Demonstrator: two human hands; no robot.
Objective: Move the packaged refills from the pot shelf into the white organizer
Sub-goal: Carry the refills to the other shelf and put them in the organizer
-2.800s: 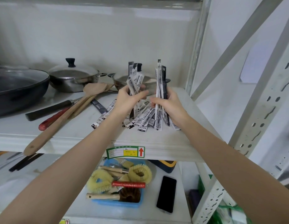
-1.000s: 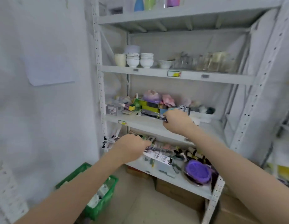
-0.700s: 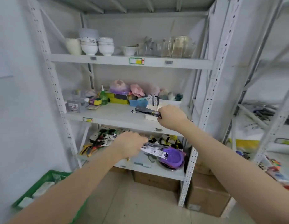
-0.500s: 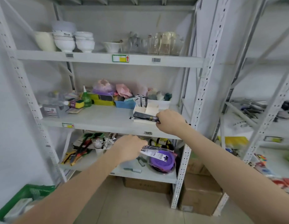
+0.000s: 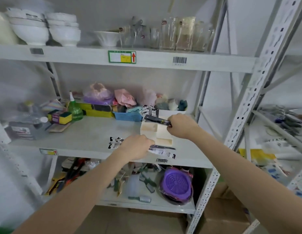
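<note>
The white organizer (image 5: 156,132) stands on the middle shelf (image 5: 89,132), stepped in tiers, with a few packaged refills (image 5: 151,111) upright in its back tier. My right hand (image 5: 181,126) grips a bundle of packaged refills (image 5: 157,120) held flat over the organizer's top. My left hand (image 5: 135,147) grips a second bundle of refills (image 5: 162,150) low in front of the organizer, with their ends sticking out both sides of my fist.
A blue basket (image 5: 128,115), green bottle (image 5: 75,109), sponges (image 5: 60,117) and bagged items sit along the middle shelf's back. White bowls (image 5: 45,29) and glass jars (image 5: 178,34) fill the shelf above. A purple strainer (image 5: 176,184) and brushes lie below. A steel upright (image 5: 248,105) stands right.
I turned away from the pot shelf to this rack and came closer. Both hands carried their refill bundles up to the white organizer; the left hand rose to shelf level.
</note>
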